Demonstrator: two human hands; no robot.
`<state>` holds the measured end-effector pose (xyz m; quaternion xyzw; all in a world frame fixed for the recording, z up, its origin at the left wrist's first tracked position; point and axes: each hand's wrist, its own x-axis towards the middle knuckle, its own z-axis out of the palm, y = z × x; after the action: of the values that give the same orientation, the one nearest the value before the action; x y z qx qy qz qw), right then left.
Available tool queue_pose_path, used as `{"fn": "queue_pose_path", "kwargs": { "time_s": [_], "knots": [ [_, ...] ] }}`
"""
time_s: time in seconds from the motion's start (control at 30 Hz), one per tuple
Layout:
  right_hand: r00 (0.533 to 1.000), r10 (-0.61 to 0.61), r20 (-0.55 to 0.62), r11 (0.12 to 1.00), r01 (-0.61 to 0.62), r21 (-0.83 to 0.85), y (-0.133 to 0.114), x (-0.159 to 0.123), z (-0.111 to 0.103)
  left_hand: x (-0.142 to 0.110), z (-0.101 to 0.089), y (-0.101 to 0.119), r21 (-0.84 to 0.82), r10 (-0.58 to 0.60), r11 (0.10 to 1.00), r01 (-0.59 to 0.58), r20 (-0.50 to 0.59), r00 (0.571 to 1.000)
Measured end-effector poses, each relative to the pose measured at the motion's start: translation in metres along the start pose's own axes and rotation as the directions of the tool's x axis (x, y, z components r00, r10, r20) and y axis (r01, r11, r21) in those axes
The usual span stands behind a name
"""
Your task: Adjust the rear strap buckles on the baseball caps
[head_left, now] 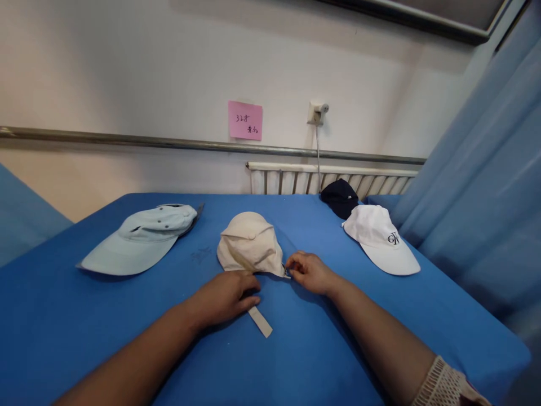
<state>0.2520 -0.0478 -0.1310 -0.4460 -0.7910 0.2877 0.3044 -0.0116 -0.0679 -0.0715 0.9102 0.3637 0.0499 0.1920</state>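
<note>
A beige baseball cap (249, 239) lies at the middle of the blue table with its back opening towards me. Its loose strap (261, 322) sticks out below the thumb of my left hand (232, 296). The fingers of that hand are curled at the cap's near left edge, around the strap; their undersides are hidden. At the cap's near right corner, my right hand (310, 272) pinches the small dark buckle end (285, 272) between thumb and fingertips.
A pale blue cap (141, 239) lies to the left on the blue table (270, 378). At the right are a white cap (382, 237) with dark lettering and a black cap (340, 197) behind it. A radiator (287, 180) and blue curtain (477, 225) border the table.
</note>
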Motion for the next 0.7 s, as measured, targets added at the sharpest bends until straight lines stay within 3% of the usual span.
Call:
{"fn": "queue_pose_path", "kwargs": {
  "time_s": [0.23,0.47,0.7],
  "knots": [
    [0.997,0.009,0.083,0.995,-0.017,0.094,-0.008,-0.004,-0.003,-0.011,-0.005,0.01,-0.108,0.029,0.994,-0.024,0.044,0.999],
    [0.992,0.087,0.096,0.967,-0.108,0.233,0.003,-0.001,0.004,-0.01,0.0,0.016,-0.119,0.043,0.992,-0.035,0.063,0.997],
    [0.981,0.138,0.133,0.805,-0.189,0.563,0.014,0.004,0.009,-0.009,0.001,0.022,-0.11,-0.001,0.994,0.009,0.066,0.998]
  ]
}}
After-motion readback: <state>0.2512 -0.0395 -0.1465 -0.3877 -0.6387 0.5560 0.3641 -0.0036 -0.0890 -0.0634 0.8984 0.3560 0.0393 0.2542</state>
